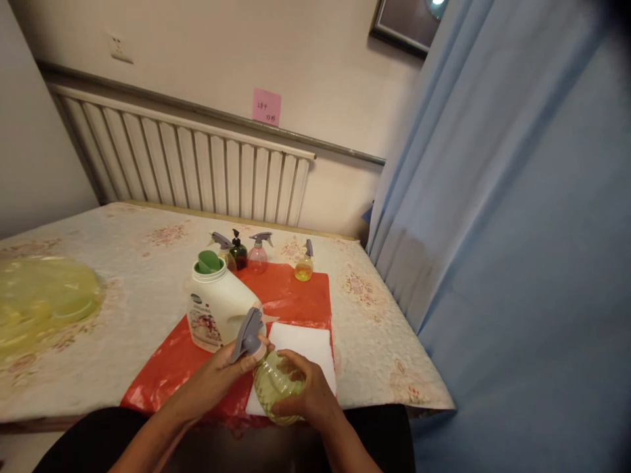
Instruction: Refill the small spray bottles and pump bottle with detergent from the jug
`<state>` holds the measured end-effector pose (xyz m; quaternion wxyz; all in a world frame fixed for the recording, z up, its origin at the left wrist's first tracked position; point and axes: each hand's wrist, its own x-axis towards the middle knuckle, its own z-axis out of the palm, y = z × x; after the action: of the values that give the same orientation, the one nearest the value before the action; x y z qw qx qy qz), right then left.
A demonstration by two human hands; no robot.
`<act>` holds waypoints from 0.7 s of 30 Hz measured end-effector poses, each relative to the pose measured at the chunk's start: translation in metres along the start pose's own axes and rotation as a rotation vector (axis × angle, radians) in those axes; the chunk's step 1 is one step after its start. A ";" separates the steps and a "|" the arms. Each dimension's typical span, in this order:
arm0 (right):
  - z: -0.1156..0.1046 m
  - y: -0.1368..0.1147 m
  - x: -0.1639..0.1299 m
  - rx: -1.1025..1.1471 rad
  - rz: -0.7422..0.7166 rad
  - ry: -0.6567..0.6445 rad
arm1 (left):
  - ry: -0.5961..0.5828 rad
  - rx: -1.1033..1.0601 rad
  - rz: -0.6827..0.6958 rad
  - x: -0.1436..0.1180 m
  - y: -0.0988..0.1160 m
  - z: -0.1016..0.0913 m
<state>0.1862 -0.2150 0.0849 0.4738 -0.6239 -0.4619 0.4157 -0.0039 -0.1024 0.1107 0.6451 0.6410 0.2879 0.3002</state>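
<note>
My left hand [227, 374] is closed round the collar of a grey trigger spray head [250, 334]. That head sits at the neck of a pale green, ribbed, see-through spray bottle [270, 387], which leans toward the upper left. My right hand [310, 393] wraps the bottle's round body from the right. Whether the head is screwed tight cannot be told. Under the bottle lies a white folded cloth [308, 340] on a red plastic sheet [290, 299]. Just behind my left hand stands a large white jug [217, 302] with a green cup [210, 261] in its mouth.
Behind the jug stand a pink spray bottle [257, 258], a dark pump bottle [239, 253] and a partly hidden yellowish sprayer [224, 246]. A small sprayer with yellow liquid [303, 269] is farther right. A yellow plastic bag [44, 295] lies left; a blue curtain [473, 217] hangs right.
</note>
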 end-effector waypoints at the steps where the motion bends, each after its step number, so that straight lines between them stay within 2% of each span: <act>1: 0.000 0.001 0.000 0.024 0.010 -0.009 | -0.012 0.001 0.003 0.000 0.001 0.000; 4: 0.001 0.001 0.001 0.075 0.036 -0.043 | -0.008 0.019 0.006 0.000 0.001 0.002; 7: 0.001 0.001 0.001 0.099 0.044 -0.060 | 0.058 0.007 -0.011 0.001 -0.001 0.005; 14: 0.002 0.003 0.002 0.122 0.075 -0.021 | 0.160 -0.146 0.040 0.009 -0.004 0.019; 21: 0.002 0.007 0.002 0.188 0.094 -0.013 | 0.150 -0.194 0.042 0.007 -0.005 0.025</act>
<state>0.1856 -0.2134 0.0779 0.5072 -0.5949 -0.3943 0.4832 0.0197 -0.1136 0.1065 0.6744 0.5572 0.2913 0.3872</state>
